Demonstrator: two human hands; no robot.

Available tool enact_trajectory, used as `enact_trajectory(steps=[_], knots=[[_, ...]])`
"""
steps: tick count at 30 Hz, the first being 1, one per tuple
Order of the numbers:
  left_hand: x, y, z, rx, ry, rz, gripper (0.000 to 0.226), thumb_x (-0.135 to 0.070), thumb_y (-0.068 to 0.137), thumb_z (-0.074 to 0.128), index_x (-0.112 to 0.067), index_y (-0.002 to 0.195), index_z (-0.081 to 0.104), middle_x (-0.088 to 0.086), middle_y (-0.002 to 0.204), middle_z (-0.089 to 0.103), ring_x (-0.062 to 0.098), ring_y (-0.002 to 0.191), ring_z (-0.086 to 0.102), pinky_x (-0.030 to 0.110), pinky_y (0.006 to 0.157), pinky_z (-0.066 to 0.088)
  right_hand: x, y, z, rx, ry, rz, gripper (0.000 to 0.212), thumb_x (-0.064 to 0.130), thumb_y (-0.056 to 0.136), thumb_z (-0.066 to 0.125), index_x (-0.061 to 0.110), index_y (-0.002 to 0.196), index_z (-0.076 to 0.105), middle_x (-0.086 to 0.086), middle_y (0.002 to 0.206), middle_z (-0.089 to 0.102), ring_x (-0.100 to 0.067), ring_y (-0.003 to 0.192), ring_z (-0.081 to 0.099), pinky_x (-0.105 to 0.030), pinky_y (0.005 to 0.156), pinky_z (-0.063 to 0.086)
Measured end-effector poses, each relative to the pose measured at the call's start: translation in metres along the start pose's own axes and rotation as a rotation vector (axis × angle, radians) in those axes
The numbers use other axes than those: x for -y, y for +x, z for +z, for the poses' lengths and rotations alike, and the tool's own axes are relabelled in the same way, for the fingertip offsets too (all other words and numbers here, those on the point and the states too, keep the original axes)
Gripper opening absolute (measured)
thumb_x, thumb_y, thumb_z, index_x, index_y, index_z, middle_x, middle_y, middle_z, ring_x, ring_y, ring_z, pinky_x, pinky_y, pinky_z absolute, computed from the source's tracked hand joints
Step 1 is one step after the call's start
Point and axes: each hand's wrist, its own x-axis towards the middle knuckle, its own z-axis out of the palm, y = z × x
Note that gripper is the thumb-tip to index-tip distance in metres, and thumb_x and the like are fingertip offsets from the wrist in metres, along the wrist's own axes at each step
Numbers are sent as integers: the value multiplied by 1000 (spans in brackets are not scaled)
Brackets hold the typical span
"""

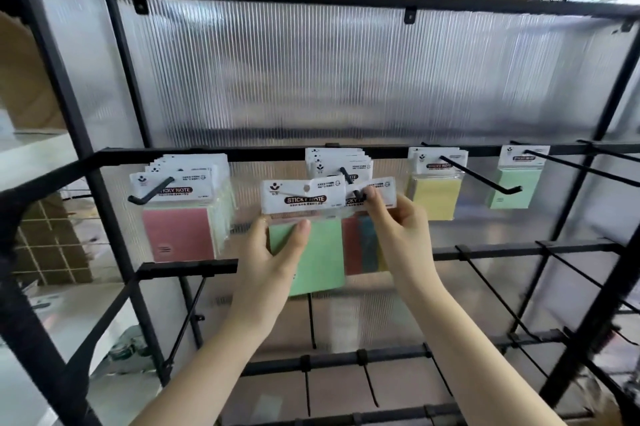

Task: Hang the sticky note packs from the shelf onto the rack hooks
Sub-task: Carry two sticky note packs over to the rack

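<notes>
Holding a green sticky note pack (pixel 306 257) upright before the rack (pixel 346 151), the left hand (pixel 273 252) gripped it at the seam below the white header card, thumb across the front, fingers behind. The pack's long axis ran vertical, and its hang hole (pixel 306 187) sat just left of the second hook (pixel 351 179) on the upper crossbar. The right hand (pixel 398 221) was nearer that hook, pinching the header of the front pack (pixel 372 197) already hung there; the hook tip seemed hidden at its fingertips. Judged from this, the hole had to travel a little rightward to meet the tip. Neighbouring hooks carried pink (pixel 178 235), yellow (pixel 434 195) and pale green packs (pixel 516 188).
</notes>
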Motion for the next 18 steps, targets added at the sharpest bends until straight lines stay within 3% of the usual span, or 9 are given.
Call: enact_trajectory(steps=[2, 4, 9, 11, 15, 18], knots=[[6, 7, 4, -25, 11, 2, 18, -38, 84, 64, -22, 89, 56, -20, 76, 64, -7, 67, 56, 4, 62, 41, -6, 9, 1, -31, -24, -7, 34, 46, 81, 63, 13, 84, 65, 0, 76, 68, -8, 68, 57, -17, 60, 43], [13, 14, 8, -53, 26, 0, 11, -30, 87, 62, -22, 91, 57, -19, 78, 65, -9, 70, 57, 4, 64, 42, -14, 20, 3, -68, -75, 4, 29, 42, 83, 66, 16, 93, 60, 3, 88, 68, -2, 72, 59, -10, 62, 44], [22, 30, 18, -132, 89, -2, 10, -21, 90, 61, -25, 85, 54, -14, 80, 60, -16, 69, 55, 0, 61, 39, -29, 38, 1, -129, -164, 66, 28, 43, 83, 68, 25, 95, 49, 4, 94, 59, -4, 82, 57, -15, 69, 46], [25, 32, 21, -152, 91, -14, 12, -18, 91, 61, -27, 86, 54, -14, 85, 60, -18, 72, 55, 0, 62, 39, -35, 42, -3, -139, -200, 91, 30, 40, 85, 68, 20, 97, 50, 4, 92, 57, -4, 80, 54, -14, 67, 42], [34, 23, 21, -138, 41, -91, 5, -22, 91, 61, -23, 91, 56, -11, 84, 64, -6, 70, 60, 4, 56, 42, -45, 37, -13, -126, -237, 114, 25, 38, 89, 63, 15, 93, 53, 1, 87, 58, -6, 74, 54, -9, 59, 41], [42, -1, 25, -107, -50, -169, 10, -28, 88, 61, -23, 97, 57, -11, 83, 69, -3, 71, 64, 10, 52, 46, -51, 25, -26, -95, -253, 169, 16, 34, 95, 55, 21, 87, 52, -5, 89, 63, -19, 81, 60, -28, 71, 47]])
